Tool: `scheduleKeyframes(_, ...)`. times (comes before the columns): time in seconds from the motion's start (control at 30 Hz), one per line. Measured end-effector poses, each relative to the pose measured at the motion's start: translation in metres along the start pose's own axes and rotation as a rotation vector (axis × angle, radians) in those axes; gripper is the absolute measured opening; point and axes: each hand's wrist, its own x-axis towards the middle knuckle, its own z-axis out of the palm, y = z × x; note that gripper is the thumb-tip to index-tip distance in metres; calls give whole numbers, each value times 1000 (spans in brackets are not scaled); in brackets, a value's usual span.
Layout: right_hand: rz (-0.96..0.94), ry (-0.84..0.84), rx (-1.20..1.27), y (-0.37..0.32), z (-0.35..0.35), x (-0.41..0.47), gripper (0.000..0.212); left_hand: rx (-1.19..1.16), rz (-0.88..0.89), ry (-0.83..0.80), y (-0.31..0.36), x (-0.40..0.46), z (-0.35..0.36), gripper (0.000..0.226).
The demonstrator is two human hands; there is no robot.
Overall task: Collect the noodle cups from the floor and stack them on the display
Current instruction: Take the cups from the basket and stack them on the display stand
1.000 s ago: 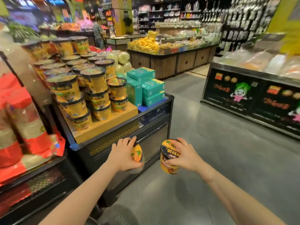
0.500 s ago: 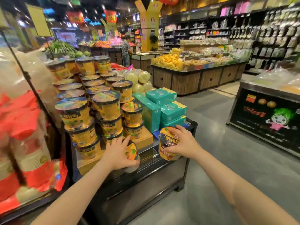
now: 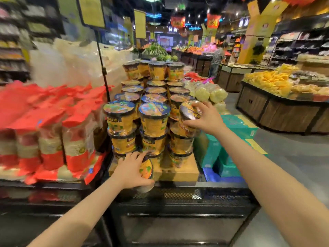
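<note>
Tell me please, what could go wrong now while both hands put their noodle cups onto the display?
1. The right hand holds its noodle cup tilted against the right front stack; a push might topple those cups.
2. The left hand holds its cup on its side near the wooden platform edge; a loose grip could let it roll off.
3. The picture is blurred, so placing may be imprecise.

Head-worn wide-angle view looks forward and down, close over the display.
</note>
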Motion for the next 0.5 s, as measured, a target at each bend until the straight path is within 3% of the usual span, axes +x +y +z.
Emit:
scheduleKeyframes(0.17,-50,-61,-5,1,23,38,98,-53,-142,48,-7,-17,10,120)
scheduleKeyframes(0.3,-60,-137,-31,5,37,53,86,-46,-161,52,-9,-25,11,122)
scheduleKeyframes(0.5,-102,-147,-144,3,33,52,102,-10,-137,38,-3,-24,2,120)
